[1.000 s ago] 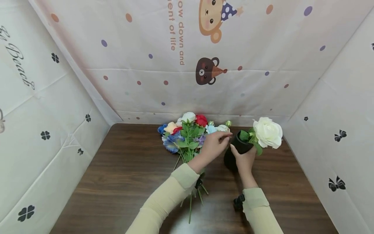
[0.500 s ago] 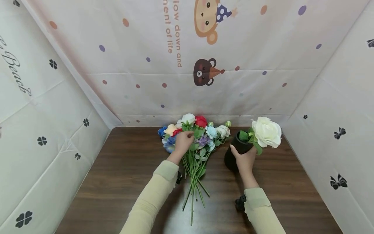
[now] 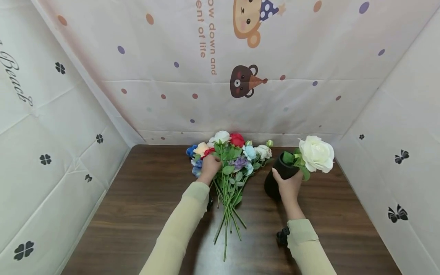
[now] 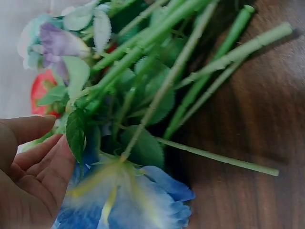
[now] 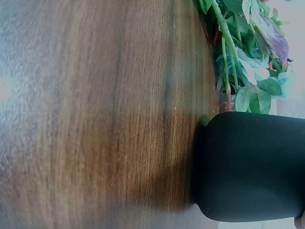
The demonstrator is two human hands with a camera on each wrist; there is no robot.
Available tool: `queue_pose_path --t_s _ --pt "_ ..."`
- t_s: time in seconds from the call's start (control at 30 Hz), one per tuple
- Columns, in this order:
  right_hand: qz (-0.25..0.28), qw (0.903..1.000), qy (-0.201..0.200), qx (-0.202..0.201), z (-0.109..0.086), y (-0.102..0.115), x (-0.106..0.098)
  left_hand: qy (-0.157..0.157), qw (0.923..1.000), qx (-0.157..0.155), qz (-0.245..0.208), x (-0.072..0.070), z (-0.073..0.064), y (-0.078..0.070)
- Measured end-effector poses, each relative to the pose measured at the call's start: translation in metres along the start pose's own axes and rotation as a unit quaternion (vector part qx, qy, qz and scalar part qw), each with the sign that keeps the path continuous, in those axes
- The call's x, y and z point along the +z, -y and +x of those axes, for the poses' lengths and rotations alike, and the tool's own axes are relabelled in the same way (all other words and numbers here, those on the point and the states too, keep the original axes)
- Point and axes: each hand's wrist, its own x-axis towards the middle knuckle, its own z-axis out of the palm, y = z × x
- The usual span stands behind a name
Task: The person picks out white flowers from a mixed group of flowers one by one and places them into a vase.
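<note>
My right hand (image 3: 288,188) grips the black vase (image 3: 271,187) near its mouth; the vase leans a little on the table. A white rose (image 3: 316,154) with green leaves stands in it, its bloom hanging out to the right. My left hand (image 3: 210,168) is over the left side of a bunch of artificial flowers (image 3: 237,168). In the left wrist view its thumb and fingers (image 4: 56,157) are apart beside a green leaf (image 4: 76,136), just above a blue flower (image 4: 128,195). No stem shows between them.
Flower stems (image 3: 227,221) fan toward the front of the brown wooden table (image 3: 137,214). A red flower (image 3: 237,139) and a light blue one (image 3: 249,152) lie at the back of the bunch. Printed cloth walls (image 3: 165,65) enclose the back and sides.
My left hand has moved left from beside the vase mouth to the bunch, then slightly lower and further left. My right hand keeps holding the vase in about the same place.
</note>
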Motion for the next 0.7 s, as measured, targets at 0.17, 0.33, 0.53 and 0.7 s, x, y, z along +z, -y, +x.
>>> queue_pose_path --t_s 0.17,0.33,0.53,0.7 --pt "0.003 1.0000 0.002 -0.003 0.000 0.001 0.000 0.009 0.9997 -0.013 0.016 0.004 0.006 0.005" --pt "0.010 0.9999 0.006 -0.002 -0.001 0.001 0.000 0.017 0.9989 -0.035 0.026 0.005 0.011 0.007" --pt "0.006 0.9999 0.007 0.009 -0.001 0.005 -0.001 0.002 0.9987 -0.041 0.029 0.004 0.011 0.005" --pt "0.006 1.0000 0.004 0.004 0.000 0.002 -0.001 -0.009 0.9982 -0.049 0.034 0.004 0.012 0.003"
